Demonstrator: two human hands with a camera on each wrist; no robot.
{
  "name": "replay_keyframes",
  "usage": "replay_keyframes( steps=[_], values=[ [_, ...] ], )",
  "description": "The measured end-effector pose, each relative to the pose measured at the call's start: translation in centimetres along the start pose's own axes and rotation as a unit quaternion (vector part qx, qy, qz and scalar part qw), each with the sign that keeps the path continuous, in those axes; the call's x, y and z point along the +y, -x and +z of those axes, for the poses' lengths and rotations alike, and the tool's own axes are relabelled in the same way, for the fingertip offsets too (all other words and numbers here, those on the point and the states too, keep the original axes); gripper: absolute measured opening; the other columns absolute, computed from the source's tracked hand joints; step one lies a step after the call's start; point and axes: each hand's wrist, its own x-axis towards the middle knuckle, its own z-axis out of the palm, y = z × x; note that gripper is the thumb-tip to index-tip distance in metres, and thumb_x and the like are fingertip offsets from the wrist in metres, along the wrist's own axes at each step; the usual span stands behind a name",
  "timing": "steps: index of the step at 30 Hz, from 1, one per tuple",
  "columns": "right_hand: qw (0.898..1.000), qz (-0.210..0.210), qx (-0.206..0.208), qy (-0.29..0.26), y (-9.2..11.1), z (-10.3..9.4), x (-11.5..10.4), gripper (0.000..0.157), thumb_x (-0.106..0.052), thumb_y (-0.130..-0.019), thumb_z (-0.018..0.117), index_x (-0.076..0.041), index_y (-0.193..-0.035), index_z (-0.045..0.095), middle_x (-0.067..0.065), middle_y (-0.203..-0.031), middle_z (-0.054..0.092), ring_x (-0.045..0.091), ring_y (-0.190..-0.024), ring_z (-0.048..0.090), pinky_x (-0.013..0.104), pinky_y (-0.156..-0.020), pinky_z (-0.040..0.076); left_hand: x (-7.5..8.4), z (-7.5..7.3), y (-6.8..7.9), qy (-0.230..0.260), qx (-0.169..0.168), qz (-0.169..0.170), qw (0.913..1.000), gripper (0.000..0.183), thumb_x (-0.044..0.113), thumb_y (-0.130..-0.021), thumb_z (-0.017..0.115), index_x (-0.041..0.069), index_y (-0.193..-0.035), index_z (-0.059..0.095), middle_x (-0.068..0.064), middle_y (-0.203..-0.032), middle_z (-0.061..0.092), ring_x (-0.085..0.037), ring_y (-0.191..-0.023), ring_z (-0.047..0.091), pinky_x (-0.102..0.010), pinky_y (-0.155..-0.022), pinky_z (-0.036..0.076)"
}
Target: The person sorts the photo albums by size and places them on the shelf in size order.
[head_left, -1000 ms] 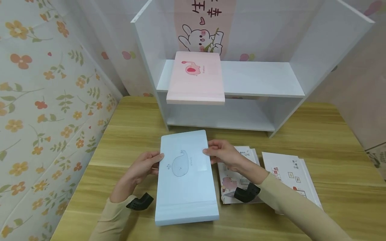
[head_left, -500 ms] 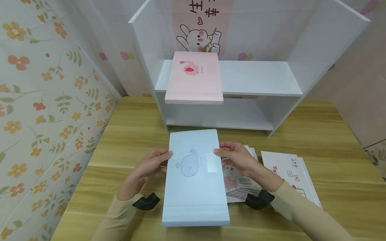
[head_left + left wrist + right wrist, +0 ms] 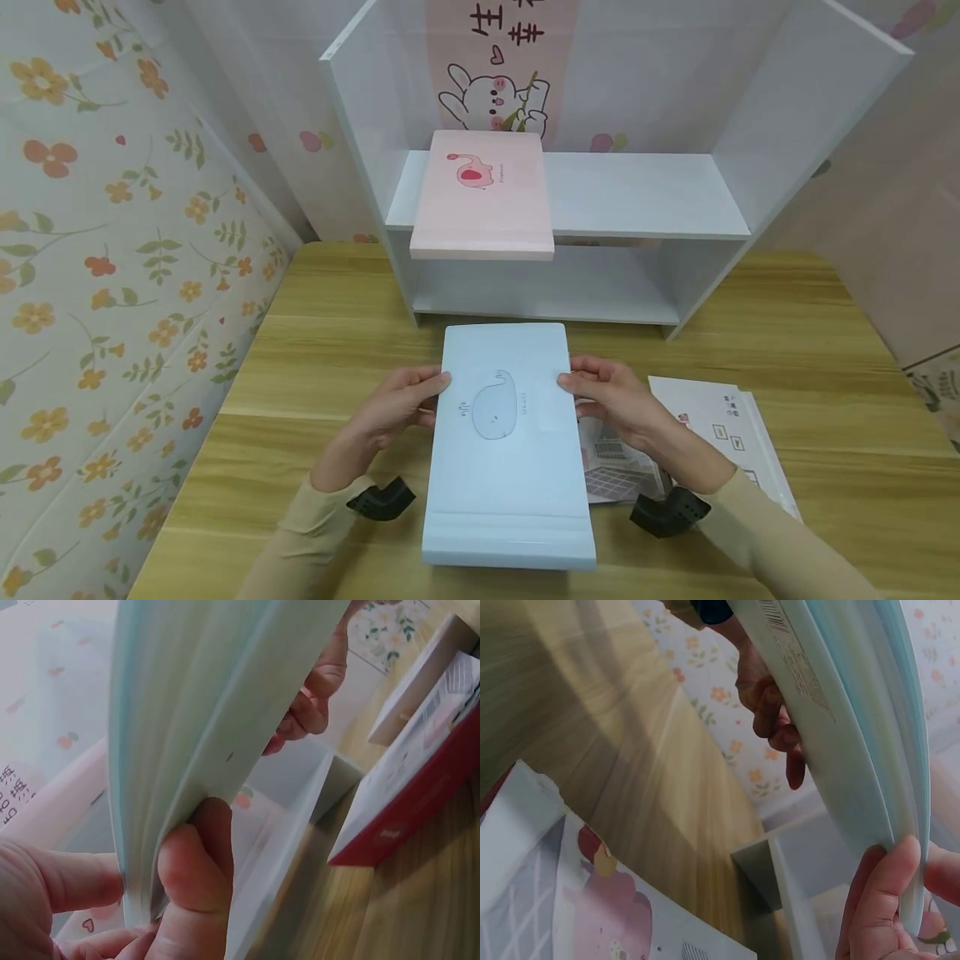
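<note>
Both hands hold a light blue folder (image 3: 510, 483) with a whale drawing on its cover, raised over the wooden table in front of the shelf. My left hand (image 3: 393, 408) pinches its left edge, thumb on top and fingers beneath. On the opposite edge my right hand (image 3: 622, 404) has the same kind of grip. Layered inner sheets show between the covers of the folder (image 3: 172, 727) in the left wrist view. A barcode is printed on the back of the folder (image 3: 825, 727) in the right wrist view.
A white two-level shelf (image 3: 645, 192) stands behind, with a pink elephant folder (image 3: 483, 212) lying on its upper board and jutting past the front. Right of the blue folder lie a picture-covered book or box (image 3: 622, 475), partly hidden, and white ones (image 3: 727, 425).
Both hands have moved the blue folder to the right, and it now sits straighter and covers more of the picture-covered item. The pink folder has stayed on the shelf.
</note>
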Motion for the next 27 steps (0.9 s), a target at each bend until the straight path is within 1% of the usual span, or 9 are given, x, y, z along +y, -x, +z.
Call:
replay_keyframes(
  steps=[4,7,10,13,17,19,24,27],
  values=[
    [1.0,0.002,0.016,-0.007,0.4,-0.5,0.2,0.043,-0.012,-0.092,0.059,0.013,-0.124,0.043,-0.004,-0.093,0.058,0.007,-0.081,0.054,0.019,-0.066,0.049,-0.1,0.6,-0.5,0.011,0.003,-0.003,0.9999,0.038,0.012,-0.099,0.046,-0.017,-0.123,0.046,-0.005,-0.088,0.067,-0.011,-0.074,0.065,-0.023,-0.062,0.053],
    [0.999,0.002,0.028,-0.016,0.7,-0.8,0.3,0.04,-0.013,-0.092,0.059,0.011,-0.121,0.046,-0.003,-0.093,0.058,0.007,-0.078,0.053,0.018,-0.065,0.049,-0.2,1.1,-0.8,0.017,0.006,-0.004,0.9998,0.038,0.012,-0.099,0.045,-0.018,-0.123,0.046,-0.005,-0.087,0.067,-0.011,-0.073,0.065,-0.022,-0.061,0.053],
    [0.999,0.0,0.03,-0.028,1.1,-1.2,0.5,0.035,-0.014,-0.093,0.059,0.008,-0.118,0.05,-0.003,-0.093,0.059,0.007,-0.077,0.054,0.018,-0.065,0.048,-0.3,1.6,-1.1,0.029,0.007,-0.004,0.9995,0.037,0.011,-0.099,0.044,-0.018,-0.122,0.046,-0.004,-0.085,0.067,-0.011,-0.072,0.065,-0.022,-0.06,0.053],
    [1.0,-0.01,0.014,-0.025,1.6,-1.6,0.8,0.038,-0.014,-0.094,0.058,0.009,-0.122,0.046,-0.003,-0.095,0.061,0.008,-0.083,0.057,0.02,-0.071,0.049,-0.4,2.1,-1.4,0.043,0.007,-0.002,0.9991,0.035,0.011,-0.099,0.044,-0.018,-0.12,0.047,-0.002,-0.083,0.066,-0.011,-0.07,0.064,-0.022,-0.059,0.052],
    [0.999,-0.029,-0.024,-0.008,2.4,-2.2,1.4,0.052,-0.013,-0.096,0.053,0.015,-0.134,0.032,-0.004,-0.102,0.064,0.01,-0.091,0.06,0.025,-0.078,0.05,-0.5,2.8,-1.9,0.052,0.004,-0.003,0.9986,0.033,0.012,-0.099,0.044,-0.016,-0.117,0.049,-0.001,-0.081,0.065,-0.011,-0.068,0.063,-0.022,-0.057,0.051],
    [0.998,-0.039,-0.042,-0.003,2.9,-2.6,1.8,0.054,-0.013,-0.097,0.051,0.017,-0.136,0.028,-0.005,-0.104,0.065,0.01,-0.09,0.062,0.026,-0.075,0.052,-0.5,3.0,-2.1,0.052,0.002,-0.005,0.9986,0.033,0.012,-0.099,0.044,-0.016,-0.117,0.049,-0.001,-0.081,0.065,-0.012,-0.068,0.063,-0.022,-0.057,0.051],
    [0.994,-0.079,-0.079,-0.001,3.5,-3.3,2.4,0.052,-0.007,-0.098,0.047,0.021,-0.136,0.024,-0.004,-0.104,0.068,0.009,-0.081,0.064,0.024,-0.061,0.053,-0.6,3.4,-2.5,0.049,-0.005,-0.008,0.9987,0.035,0.012,-0.099,0.044,-0.016,-0.119,0.049,-0.003,-0.082,0.066,-0.012,-0.069,0.065,-0.024,-0.059,0.053],
    [0.992,-0.092,-0.084,-0.002,3.7,-3.5,2.6,0.052,-0.005,-0.098,0.047,0.022,-0.135,0.023,-0.003,-0.103,0.068,0.008,-0.077,0.063,0.021,-0.059,0.052,-0.6,3.7,-2.7,0.051,-0.008,-0.01,0.9986,0.035,0.012,-0.099,0.044,-0.017,-0.118,0.049,-0.003,-0.081,0.066,-0.012,-0.068,0.065,-0.024,-0.059,0.053]
  ],
)
